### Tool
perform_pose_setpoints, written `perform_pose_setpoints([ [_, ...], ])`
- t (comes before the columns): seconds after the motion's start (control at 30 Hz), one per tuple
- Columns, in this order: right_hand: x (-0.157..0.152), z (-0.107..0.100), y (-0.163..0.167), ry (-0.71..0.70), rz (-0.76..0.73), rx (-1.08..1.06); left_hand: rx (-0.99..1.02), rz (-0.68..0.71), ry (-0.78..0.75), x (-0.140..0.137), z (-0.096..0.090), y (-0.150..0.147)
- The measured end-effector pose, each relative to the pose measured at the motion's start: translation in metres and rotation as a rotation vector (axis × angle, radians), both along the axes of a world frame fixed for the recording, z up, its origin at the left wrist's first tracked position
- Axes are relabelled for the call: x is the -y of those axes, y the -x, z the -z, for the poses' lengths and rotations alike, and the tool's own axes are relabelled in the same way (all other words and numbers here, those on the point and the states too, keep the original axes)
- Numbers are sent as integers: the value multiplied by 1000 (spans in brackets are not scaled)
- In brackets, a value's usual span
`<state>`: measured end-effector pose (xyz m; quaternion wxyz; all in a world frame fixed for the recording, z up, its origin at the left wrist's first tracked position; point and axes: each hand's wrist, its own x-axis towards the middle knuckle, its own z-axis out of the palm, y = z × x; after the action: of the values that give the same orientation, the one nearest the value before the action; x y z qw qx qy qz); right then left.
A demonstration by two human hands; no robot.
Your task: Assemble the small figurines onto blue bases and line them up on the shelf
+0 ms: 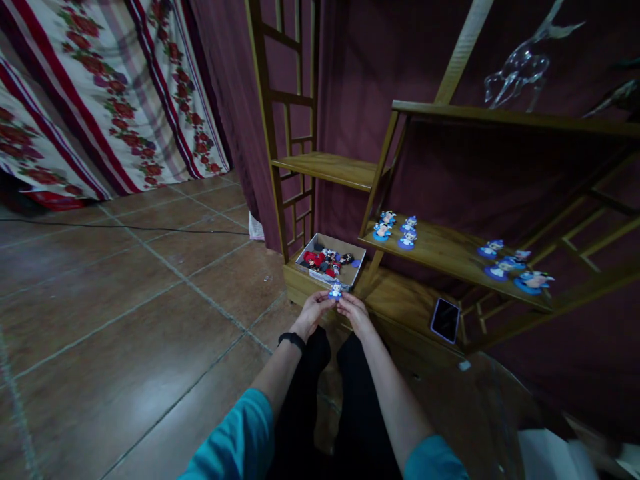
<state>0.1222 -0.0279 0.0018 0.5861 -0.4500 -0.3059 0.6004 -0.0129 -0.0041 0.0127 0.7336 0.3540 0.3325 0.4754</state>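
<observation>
A small white and blue figurine (335, 290) on a round base is pinched between both my hands, in front of an open box. My left hand (315, 310) grips it from the left, fingers closed on its base. From the other side my right hand (354, 311) holds the same base with its fingertips. Just beyond stands the white cardboard box (358, 256), with several red, black and white figurines (327, 261) lying jumbled in it. Similar blue-based figurines stand on the wooden shelf (440, 251) at the right, in a left group (407, 239) and a right group (499, 268).
A phone (445, 320) lies on the lowest board of the wooden rack. A clear glass deer figure (520, 70) stands on the top shelf. Dark red curtain hangs behind, and a flowered cloth (115, 93) at the left. A cable (125, 227) crosses the tiled floor (150, 320).
</observation>
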Motion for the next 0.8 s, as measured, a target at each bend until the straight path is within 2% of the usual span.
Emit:
perform_pose_setpoints([
  [0.37,-4,8,0,-5,-5,14,40,6,20,-5,5,0],
  [0.8,-7,4,7,8,20,32,2,67,-3,-16,4,4],
])
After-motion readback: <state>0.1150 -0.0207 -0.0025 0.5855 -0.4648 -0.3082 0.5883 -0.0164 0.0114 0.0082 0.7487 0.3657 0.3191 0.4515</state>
